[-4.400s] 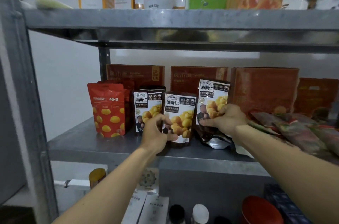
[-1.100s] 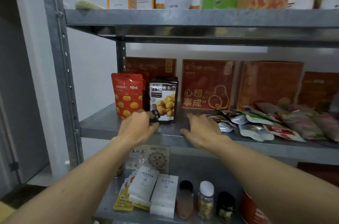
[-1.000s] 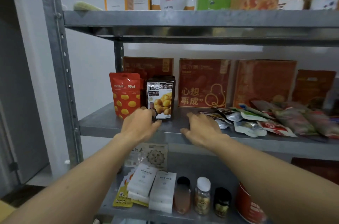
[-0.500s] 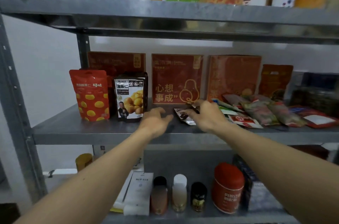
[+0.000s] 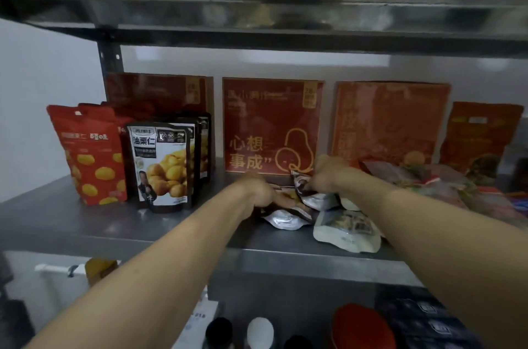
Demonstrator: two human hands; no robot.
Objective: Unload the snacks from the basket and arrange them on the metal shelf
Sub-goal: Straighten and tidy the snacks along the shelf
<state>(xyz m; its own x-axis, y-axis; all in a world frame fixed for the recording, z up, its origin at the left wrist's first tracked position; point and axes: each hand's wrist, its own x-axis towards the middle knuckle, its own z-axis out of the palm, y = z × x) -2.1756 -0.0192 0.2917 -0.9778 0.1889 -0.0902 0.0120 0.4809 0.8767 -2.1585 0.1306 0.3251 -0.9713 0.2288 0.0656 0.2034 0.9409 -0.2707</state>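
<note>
From where I stand, the job looks partly done. At the left of the frame, on the middle shelf, the red pouches stand upright. Just to their right the chestnut pouches stand upright too, in a tight file one behind another, in front of the boxes along the back wall. That corner reads as arranged.

What is left, as I judge it, is the heap. Loose packets lie flat and overlapping from the centre of the frame out to the right edge, some of them touching the shelf's front lip. None of them stands up. The basket is not in view, so I cannot say whether anything remains in it.

Both hands are in the near end of that heap, at the centre of the frame. The right hand has its fingers curled in and pinches the top edge of a dark packet, which is tipped up off the pile. The left hand lies just beside it, knuckles up, fingers bent down onto the packets underneath. It touches them, but the blur hides whether it actually grips 1 or only presses on it.
</note>
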